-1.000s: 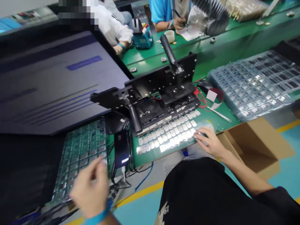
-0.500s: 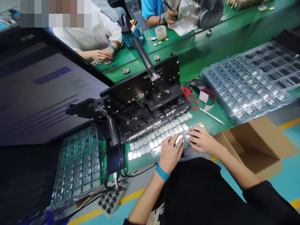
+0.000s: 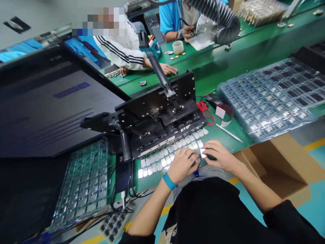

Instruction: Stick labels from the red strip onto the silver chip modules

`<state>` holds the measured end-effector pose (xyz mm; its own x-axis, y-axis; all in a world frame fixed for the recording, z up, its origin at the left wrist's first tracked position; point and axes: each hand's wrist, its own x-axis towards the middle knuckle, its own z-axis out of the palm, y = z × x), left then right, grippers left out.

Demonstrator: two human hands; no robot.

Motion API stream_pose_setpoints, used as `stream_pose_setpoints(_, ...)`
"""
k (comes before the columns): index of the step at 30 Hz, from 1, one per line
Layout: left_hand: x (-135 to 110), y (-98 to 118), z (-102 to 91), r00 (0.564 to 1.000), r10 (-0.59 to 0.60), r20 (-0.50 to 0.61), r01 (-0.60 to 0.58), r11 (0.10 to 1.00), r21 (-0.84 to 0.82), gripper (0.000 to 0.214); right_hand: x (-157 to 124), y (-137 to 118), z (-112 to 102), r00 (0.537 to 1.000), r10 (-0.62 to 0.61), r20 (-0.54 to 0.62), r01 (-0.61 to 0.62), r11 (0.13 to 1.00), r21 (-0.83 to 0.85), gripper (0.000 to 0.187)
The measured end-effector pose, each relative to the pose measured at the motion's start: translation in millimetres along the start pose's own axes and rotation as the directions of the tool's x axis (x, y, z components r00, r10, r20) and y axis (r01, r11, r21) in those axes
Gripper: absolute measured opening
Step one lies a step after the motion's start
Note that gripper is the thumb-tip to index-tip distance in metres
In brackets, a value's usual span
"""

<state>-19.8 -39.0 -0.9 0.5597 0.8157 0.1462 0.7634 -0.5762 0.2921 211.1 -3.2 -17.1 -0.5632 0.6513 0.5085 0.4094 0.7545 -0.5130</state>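
Observation:
At the table's front edge my left hand (image 3: 183,162), with a blue band on its wrist, has its fingers curled and pressed together; what lies in them is mostly hidden. Close to its right, my right hand (image 3: 220,156) pinches a small white circuit board (image 3: 202,153) between thumb and fingers. Just beyond both hands lie rows of small circuit boards (image 3: 162,158) with white and yellow faces, partly covered by my left hand. Behind these rows stands a black test fixture (image 3: 157,112) with its lids raised and two black lever handles.
A monitor (image 3: 66,108) stands at left above a clear tray (image 3: 83,183). On the right are stacked clear trays (image 3: 269,98), red wires (image 3: 207,112), tweezers (image 3: 229,133) and an open cardboard box (image 3: 276,162). Across the belt, a co-worker's hand (image 3: 169,69) touches a small part.
The view has shifted slightly. My hands stay close together, and the white board now shows plainly in my right fingers. The co-worker in white has reached an arm onto the belt.

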Motion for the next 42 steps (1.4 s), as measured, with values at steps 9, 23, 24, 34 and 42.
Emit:
stream_pose_setpoints(9, 40, -43, -24.3, 0.887, -0.344, -0.309, 0.369, 0.929, 0.025, 0.030, 103, 53, -1, 0.998, -0.061, -0.003, 0.061, 0.997, -0.043, 0.022)
stream_pose_setpoints(23, 69, -55, -35.5, 0.865, -0.444, -0.234, 0.469, 0.881, 0.061, 0.027, 132, 81, 12, 0.979, -0.187, 0.078, 0.192, 0.979, -0.062, 0.023)
stream_pose_setpoints(24, 69, -55, -36.1, 0.866, -0.446, -0.228, 0.470, 0.880, 0.064, 0.027, 133, 81, 12, 0.978, -0.193, 0.082, 0.198, 0.978, -0.060, 0.023)
stream_pose_setpoints(34, 69, -55, -35.7, 0.876, -0.422, -0.234, 0.451, 0.889, 0.084, 0.028, 135, 81, 8, 0.968, -0.227, 0.104, 0.232, 0.972, -0.040, 0.021)
stream_pose_setpoints(42, 68, -58, -28.0, 0.883, -0.378, -0.278, 0.417, 0.903, 0.099, 0.028, 135, 85, 7, 0.969, -0.217, 0.114, 0.220, 0.976, -0.011, 0.022)
